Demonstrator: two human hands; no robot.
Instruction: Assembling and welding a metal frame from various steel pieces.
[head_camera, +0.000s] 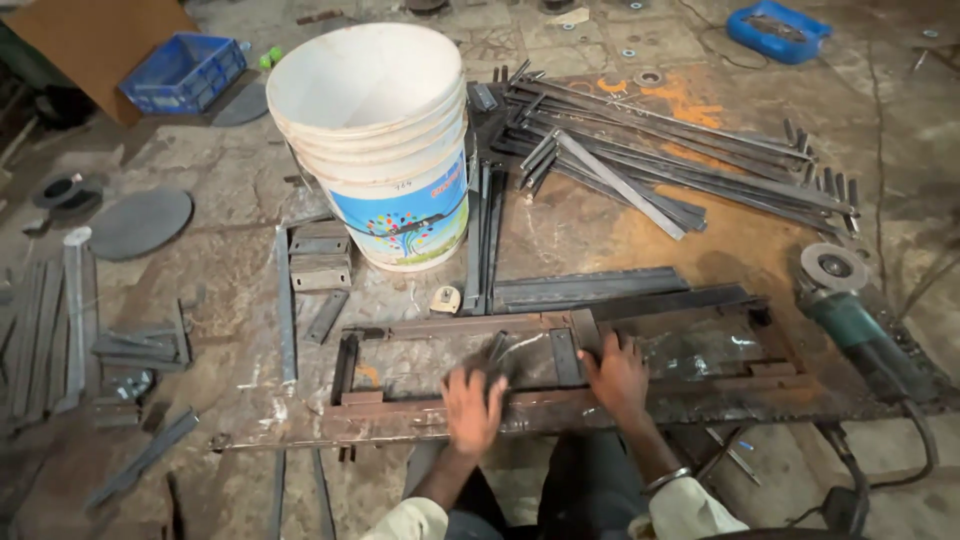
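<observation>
A rusty rectangular steel frame (400, 328) lies flat on the workshop floor in front of me. My left hand (472, 408) rests on the frame's near rail, fingers curled over a short dark metal piece (495, 352) that sticks up just above it; whether it grips the piece I cannot tell. My right hand (618, 375) presses palm-down with spread fingers on the frame, just right of an upright cross piece (563, 355). A metal bangle is on my right wrist.
A stack of white plastic buckets (378, 140) stands behind the frame. Many flat steel strips (660, 160) lie piled at the back right. An angle grinder (850, 320) with its cable lies at the right. Loose bars and round plates (140, 222) lie on the left, blue crates (185, 70) behind.
</observation>
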